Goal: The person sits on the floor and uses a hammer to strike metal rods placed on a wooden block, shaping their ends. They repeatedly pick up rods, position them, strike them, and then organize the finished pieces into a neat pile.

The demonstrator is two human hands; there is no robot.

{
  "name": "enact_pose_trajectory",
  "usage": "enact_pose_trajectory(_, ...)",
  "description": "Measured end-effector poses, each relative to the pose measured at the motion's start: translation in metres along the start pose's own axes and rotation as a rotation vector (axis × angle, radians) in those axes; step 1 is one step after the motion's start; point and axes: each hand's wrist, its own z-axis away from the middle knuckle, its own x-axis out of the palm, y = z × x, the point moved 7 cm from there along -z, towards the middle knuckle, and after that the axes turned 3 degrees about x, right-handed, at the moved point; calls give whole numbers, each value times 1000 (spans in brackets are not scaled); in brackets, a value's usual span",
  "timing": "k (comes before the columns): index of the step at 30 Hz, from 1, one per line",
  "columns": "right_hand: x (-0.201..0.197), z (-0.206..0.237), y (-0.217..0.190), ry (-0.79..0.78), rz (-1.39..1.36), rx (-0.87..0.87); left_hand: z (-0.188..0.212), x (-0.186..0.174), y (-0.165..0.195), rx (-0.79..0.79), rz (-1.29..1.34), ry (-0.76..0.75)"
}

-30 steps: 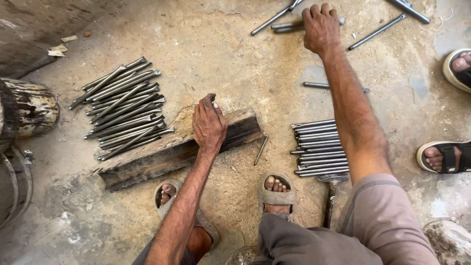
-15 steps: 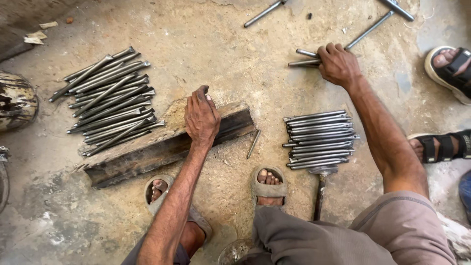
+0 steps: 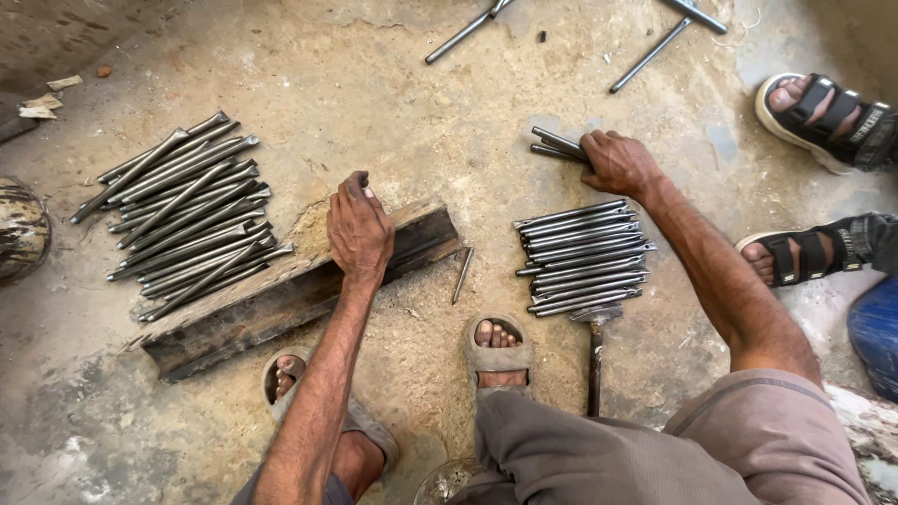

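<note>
My right hand (image 3: 615,164) sits at about one o'clock from the middle of the view, fingers wrapped around a small bunch of steel rods (image 3: 559,146); I make out two or three in the grip, their ends sticking out toward nine o'clock. Just below that hand, at three o'clock from centre, lies a neat stack of rods (image 3: 582,257), roughly ten, side by side on the concrete floor (image 3: 393,103). My left hand (image 3: 359,229) rests palm down on a dark iron rail block (image 3: 281,299), fingers bent and close together, holding nothing. One loose short rod (image 3: 462,275) lies between the block and the stack. At nine o'clock a larger, looser pile of rods (image 3: 182,215) spreads out, about twenty, too overlapped to count exactly. Three more rods (image 3: 650,56) lie scattered at twelve o'clock. A hammer (image 3: 595,360) stands at five o'clock of the stack. My two sandalled feet (image 3: 498,351) are at six o'clock; another person's two sandals (image 3: 828,112) show at three o'clock.
</note>
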Motion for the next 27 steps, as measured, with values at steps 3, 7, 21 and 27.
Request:
enact_pose_trajectory(3,3,1,-2,-108,-20,29,2,-1,0,-42,4,-37)
enact_pose_trajectory(7,24,19,-4,-378,21,83,3,-4,3,17,-9,16)
enact_pose_trajectory(21,51,129,-69,-269,51,-143,6,-1,4,-38,-4,-7)
enact_pose_trajectory(27,75,154,-64,-256,63,-38,5,-4,9,-28,20,-10)
